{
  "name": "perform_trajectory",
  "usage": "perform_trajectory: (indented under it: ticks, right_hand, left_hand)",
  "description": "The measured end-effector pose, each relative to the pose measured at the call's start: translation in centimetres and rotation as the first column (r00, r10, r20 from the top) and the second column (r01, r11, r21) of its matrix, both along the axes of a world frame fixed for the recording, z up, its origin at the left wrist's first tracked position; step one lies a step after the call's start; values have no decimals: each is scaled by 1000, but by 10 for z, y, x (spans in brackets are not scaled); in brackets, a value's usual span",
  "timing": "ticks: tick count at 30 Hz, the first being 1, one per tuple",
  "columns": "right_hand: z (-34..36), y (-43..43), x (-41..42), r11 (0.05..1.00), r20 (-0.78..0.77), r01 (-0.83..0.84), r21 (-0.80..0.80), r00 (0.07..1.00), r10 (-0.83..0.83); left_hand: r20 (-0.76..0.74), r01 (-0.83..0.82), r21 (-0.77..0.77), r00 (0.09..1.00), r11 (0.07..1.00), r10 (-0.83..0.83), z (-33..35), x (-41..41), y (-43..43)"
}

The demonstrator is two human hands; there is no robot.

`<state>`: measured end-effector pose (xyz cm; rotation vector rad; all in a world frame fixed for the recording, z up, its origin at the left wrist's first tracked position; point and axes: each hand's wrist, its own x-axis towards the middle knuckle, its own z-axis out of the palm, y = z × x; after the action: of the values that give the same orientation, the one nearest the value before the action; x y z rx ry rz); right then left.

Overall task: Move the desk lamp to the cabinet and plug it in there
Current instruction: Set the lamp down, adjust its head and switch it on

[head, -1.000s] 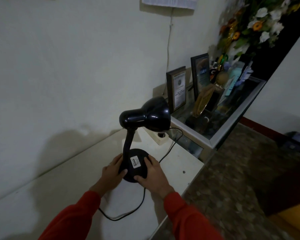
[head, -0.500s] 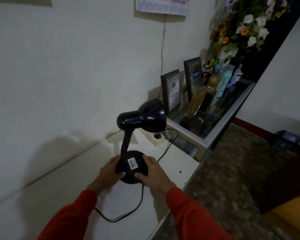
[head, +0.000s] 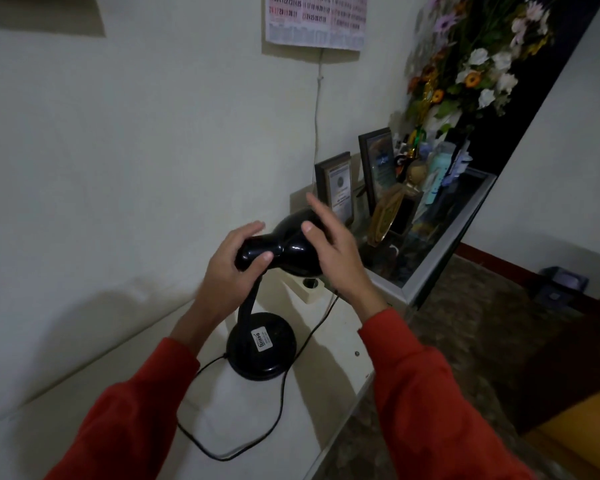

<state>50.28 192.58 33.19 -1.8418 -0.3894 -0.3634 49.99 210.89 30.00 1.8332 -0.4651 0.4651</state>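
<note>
Just behind the desk lamp: socket block, picture frames, flowers.

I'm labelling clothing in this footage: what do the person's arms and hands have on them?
Both arms wear long, plain red sleeves ending at the wrists. The left hand and right hand are bare: no gloves, and no rings, watch or bracelets are visible. No markings or logos show on the sleeves.

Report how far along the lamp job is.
Done: the desk lamp stands on the white cabinet top, its base flat. In hand: the left hand grips the lamp head, the right hand open beside the shade. Left: the cord runs toward the power strip; the plug is hidden, so plugging in is unconfirmed.
</note>
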Motion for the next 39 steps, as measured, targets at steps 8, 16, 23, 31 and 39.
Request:
perform_trajectory:
  ticks: [8,16,23,31,39]
  right_hand:
    - [-19,-2,5,994,20,106,14,994,-107]
    - [-26,-9,6,992,-32,105,77,994,-103]
    - [-85,-5,1,845,-204,388,369,920,-333]
    - [-185,10,-40,867,-355,-33,-497,920,-169]
    - [-195,16,-34,551,-244,-121,-825,958,-154]
  left_hand:
    - [39,63,156,997,986,-70,4,7,0]
    - [42,49,183,997,982,-58,1,11,-4]
    - [-59,77,67,996,995,-73,-3,4,1]
    - [-105,57,26,993,998,-54,-13,4,-2]
    - [-65,22,57,998,998,-18,-14,4,-4]
